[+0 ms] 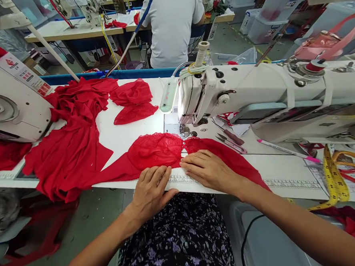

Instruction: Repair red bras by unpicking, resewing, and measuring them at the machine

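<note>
A red lace bra [155, 152] lies spread along the front of the white sewing table, its cups below the needle area of the sewing machine [223, 90]. My left hand [153, 187] rests on the lower edge of the left cup, fingers stretched flat and thumb apart. Across the lower edge near the middle join lies my right hand [208, 169], its fingers also extended and flat on the fabric. Neither hand grips the cloth. The machine's presser foot [184, 129] stands just behind the bra, apart from it.
Red fabric [75, 127] is heaped at left, with loose red cups [135, 97] behind. Thread snips [231, 142], a pink pen [287, 150], a yellow tape measure [333, 179] and orange-handled scissors [352, 158] lie at right. A person in a white shirt [172, 25] sits beyond.
</note>
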Available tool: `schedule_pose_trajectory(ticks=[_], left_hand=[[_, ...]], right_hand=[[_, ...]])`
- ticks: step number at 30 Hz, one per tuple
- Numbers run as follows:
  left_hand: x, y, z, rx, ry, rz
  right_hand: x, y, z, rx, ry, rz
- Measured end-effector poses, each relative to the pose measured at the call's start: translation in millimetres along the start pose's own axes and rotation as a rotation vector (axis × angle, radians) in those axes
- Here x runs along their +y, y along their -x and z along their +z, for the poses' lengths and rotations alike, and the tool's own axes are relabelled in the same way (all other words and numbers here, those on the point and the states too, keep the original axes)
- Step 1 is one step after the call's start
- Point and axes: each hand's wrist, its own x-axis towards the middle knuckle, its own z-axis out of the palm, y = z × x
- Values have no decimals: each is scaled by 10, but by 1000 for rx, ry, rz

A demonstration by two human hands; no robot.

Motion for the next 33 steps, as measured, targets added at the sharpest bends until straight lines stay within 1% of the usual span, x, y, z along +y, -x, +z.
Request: schedule_pose_trajectory(ticks=[2, 4, 6, 7, 8, 9, 10, 12, 14, 15, 17, 18, 19, 20, 21, 22, 23, 24, 25, 26, 27, 28, 29, 30, 33], left_hand=[[-71, -39, -72, -27, 73, -10], [-224, -128, -139, -10, 129, -63], [-455, -251, -168, 48, 110, -190], [-584, -316, -164, 58, 70, -274], [-712, -379, -149, 44, 37, -350], [-829, -437, -128, -2, 22, -403], [-928, -488, -105, -66, 27, -416], [-1045, -565, -78, -173, 64, -360], [-1039, -595, -108, -208, 92, -290], [-990, -587, -154, -189, 87, -280], [-806, -505, -303, -84, 27, -290], [-678, -428, -397, -15, -7, -280], [-531, -329, -496, 62, -38, -242], [-373, -213, -589, 103, -22, -175], [-210, -89, -668, 77, 69, -67], [-52, 31, -725, 11, 212, 40], [93, 137, -755, -9, 354, 122], [219, 218, -754, 31, 470, 141], [322, 268, -725, 119, 548, 122], [404, 288, -672, 210, 583, 62], [465, 281, -600, 256, 586, -22], [512, 256, -518, 261, 595, -104], [550, 223, -435, 206, 644, -162], [583, 192, -360, 107, 737, -205], [688, 182, -221, -260, 1093, -256]], right_hand=[[20, -54, -59, 10, -28, 39], [51, -140, -96, 54, 9, 140], [87, -228, -92, 87, 104, 267], [103, -267, -75, 85, 149, 317], [117, -299, -52, 73, 183, 355], [127, -325, -25, 54, 203, 384], [133, -346, 0, 29, 209, 407], [135, -372, 37, -15, 160, 449], [121, -380, 44, -39, 79, 484], [108, -376, 34, -41, 47, 495], [62, -341, -12, -13, 33, 510], [27, -306, -45, 44, 49, 502], [-19, -257, -81, 128, 68, 472], [-77, -193, -118, 235, 90, 420], [-147, -116, -151, 350, 113, 350], [-230, -28, -178, 455, 134, 272], [-325, 68, -198, 536, 154, 201], [-431, 168, -211, 581, 170, 149], [-546, 269, -218, 602, 183, 115], [-667, 369, -222, 606, 195, 95], [-790, 466, -226, 593, 207, 81], [-911, 561, -231, 574, 216, 72], [-1028, 654, -240, 553, 221, 63], [-1136, 747, -251, 530, 221, 57], [-1397, 1027, -281, 462, 207, 76]])
